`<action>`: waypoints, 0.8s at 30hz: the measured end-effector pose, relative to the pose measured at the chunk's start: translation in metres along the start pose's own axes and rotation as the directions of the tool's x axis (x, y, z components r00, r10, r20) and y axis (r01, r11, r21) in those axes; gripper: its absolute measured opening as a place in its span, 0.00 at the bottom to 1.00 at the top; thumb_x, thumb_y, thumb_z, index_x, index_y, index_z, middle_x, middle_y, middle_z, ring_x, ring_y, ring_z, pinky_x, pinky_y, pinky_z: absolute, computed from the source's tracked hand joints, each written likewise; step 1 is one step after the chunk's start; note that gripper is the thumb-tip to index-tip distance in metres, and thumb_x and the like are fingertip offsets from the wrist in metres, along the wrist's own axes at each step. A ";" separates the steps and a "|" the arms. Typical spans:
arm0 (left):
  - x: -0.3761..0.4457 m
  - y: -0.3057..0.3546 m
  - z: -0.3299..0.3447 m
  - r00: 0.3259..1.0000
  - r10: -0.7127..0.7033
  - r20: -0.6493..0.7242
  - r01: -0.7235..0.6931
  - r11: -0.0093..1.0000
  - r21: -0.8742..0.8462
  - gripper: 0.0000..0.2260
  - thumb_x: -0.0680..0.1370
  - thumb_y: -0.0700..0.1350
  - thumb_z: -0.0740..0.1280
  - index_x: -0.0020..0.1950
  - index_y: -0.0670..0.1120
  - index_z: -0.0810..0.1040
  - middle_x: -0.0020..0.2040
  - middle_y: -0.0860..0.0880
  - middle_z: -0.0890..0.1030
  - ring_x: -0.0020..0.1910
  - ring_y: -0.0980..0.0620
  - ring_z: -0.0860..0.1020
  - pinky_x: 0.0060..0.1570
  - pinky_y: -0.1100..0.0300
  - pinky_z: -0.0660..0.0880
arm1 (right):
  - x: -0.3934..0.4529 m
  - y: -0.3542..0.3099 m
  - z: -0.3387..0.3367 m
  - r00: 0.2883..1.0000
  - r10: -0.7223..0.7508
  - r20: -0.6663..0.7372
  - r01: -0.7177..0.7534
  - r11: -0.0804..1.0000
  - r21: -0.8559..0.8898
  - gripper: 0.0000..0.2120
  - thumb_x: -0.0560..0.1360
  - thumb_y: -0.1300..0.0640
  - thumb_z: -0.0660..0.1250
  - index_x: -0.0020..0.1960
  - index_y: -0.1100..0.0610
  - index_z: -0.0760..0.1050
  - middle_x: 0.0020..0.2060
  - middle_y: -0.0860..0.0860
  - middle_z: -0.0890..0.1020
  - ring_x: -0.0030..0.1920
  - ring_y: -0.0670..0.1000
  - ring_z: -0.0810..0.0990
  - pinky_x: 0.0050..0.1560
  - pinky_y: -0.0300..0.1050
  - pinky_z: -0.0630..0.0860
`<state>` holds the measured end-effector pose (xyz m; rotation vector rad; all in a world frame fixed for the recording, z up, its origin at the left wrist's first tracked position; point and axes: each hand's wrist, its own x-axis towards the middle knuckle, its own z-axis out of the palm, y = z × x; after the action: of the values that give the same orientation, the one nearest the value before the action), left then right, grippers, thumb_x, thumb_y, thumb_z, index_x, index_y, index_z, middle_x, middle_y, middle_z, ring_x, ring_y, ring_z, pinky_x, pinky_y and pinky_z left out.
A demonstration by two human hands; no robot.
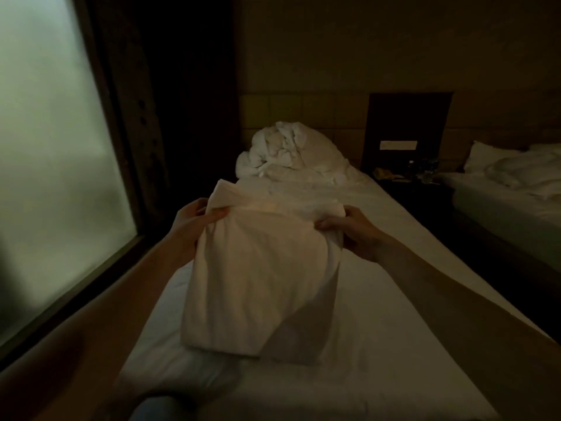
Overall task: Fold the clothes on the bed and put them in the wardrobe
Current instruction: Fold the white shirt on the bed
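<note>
1. One garment (258, 284), partly folded, hangs over the bed (379, 299) between both hands.
2. Left hand (194, 220) and right hand (349, 232) fingers pinch its top corners.
3. Wardrobe unseen; storing remains.

Garment (261, 275): plain cream-white, no pattern. Bed sheet (379, 314): plain white. Bunched duvet (282, 150), 12 o'clock: white. Headboard panel (408, 123), 1 o'clock: dark brown. Window (51, 141), 9 o'clock: pale grey-green.
</note>
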<state>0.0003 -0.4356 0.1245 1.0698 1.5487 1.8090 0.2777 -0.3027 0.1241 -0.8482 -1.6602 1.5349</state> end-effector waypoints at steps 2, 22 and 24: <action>0.008 -0.013 -0.019 0.998 -0.055 -0.018 0.055 0.998 0.010 0.09 0.71 0.43 0.75 0.49 0.48 0.81 0.49 0.47 0.83 0.48 0.48 0.81 0.45 0.55 0.77 | 0.019 0.012 0.020 0.999 0.046 0.015 -0.046 0.999 -0.006 0.12 0.69 0.66 0.73 0.51 0.57 0.82 0.48 0.55 0.85 0.53 0.56 0.83 0.55 0.57 0.79; 0.179 -0.224 -0.023 0.950 -0.302 -0.081 0.299 0.804 0.514 0.17 0.76 0.39 0.65 0.66 0.47 0.74 0.51 0.43 0.80 0.43 0.46 0.79 0.43 0.53 0.78 | 0.226 0.187 0.063 0.954 0.221 -0.204 -0.284 0.883 -0.372 0.33 0.73 0.64 0.67 0.74 0.53 0.60 0.72 0.55 0.67 0.69 0.56 0.68 0.59 0.43 0.67; 0.189 -0.234 -0.023 0.958 -0.280 -0.056 0.254 0.747 0.615 0.19 0.77 0.39 0.64 0.68 0.49 0.72 0.57 0.44 0.80 0.44 0.49 0.78 0.39 0.57 0.76 | 0.233 0.200 0.060 0.955 0.245 -0.165 -0.293 0.864 -0.409 0.35 0.73 0.65 0.66 0.76 0.52 0.57 0.73 0.55 0.65 0.71 0.56 0.67 0.59 0.41 0.66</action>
<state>-0.1462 -0.2482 -0.0609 1.0673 2.2202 1.0842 0.1027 -0.1225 -0.0621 -1.4263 -1.8927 1.2795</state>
